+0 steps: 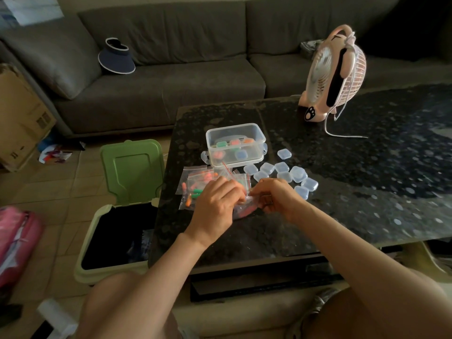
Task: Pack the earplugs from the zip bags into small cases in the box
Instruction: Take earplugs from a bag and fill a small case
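Note:
My left hand (216,204) and my right hand (276,198) both pinch the top of a small clear zip bag (245,209) with reddish earplugs inside, just above the dark table. More zip bags (198,184) of orange, pink and green earplugs lie to the left of my hands. Behind them stands a clear plastic box (236,144) holding several small cases filled with coloured earplugs. Several small clear cases (283,173) lie scattered on the table to the right of the box.
A pink desk fan (335,74) with a white cable stands at the table's far right. An open green-lidded bin (122,209) sits on the floor against the table's left edge. A grey sofa runs behind the table, with a cardboard carton at the left.

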The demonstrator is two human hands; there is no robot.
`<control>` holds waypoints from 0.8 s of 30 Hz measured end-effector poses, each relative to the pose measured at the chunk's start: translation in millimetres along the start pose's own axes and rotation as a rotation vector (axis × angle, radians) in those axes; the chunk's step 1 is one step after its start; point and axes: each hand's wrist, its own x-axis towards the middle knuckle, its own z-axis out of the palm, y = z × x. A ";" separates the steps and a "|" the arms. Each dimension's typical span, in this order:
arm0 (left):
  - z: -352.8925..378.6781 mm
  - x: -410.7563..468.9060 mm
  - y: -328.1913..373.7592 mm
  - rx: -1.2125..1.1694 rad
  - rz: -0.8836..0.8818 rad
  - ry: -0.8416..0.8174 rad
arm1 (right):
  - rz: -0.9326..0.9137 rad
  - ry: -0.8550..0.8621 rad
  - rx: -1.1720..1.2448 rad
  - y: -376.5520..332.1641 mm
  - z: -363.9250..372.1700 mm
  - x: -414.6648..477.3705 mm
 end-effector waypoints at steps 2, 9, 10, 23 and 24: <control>-0.8 -0.2 3.9 -0.052 0.041 -0.065 | -0.031 -0.012 -0.069 0.7 1.3 -1.3; 8.3 -11.9 -4.7 -0.342 -0.348 -0.186 | -0.126 -0.045 -0.265 5.1 -2.3 0.8; 9.1 -11.4 -7.2 -0.401 -0.444 -0.154 | -0.144 -0.050 -0.278 5.4 -4.4 0.5; 27.2 -6.2 -6.3 -0.600 -0.932 -0.179 | -0.184 -0.174 -0.345 17.2 -50.0 -17.5; 29.4 -4.4 -4.5 -0.648 -0.978 -0.185 | -0.234 -0.171 -0.369 17.4 -53.9 -18.6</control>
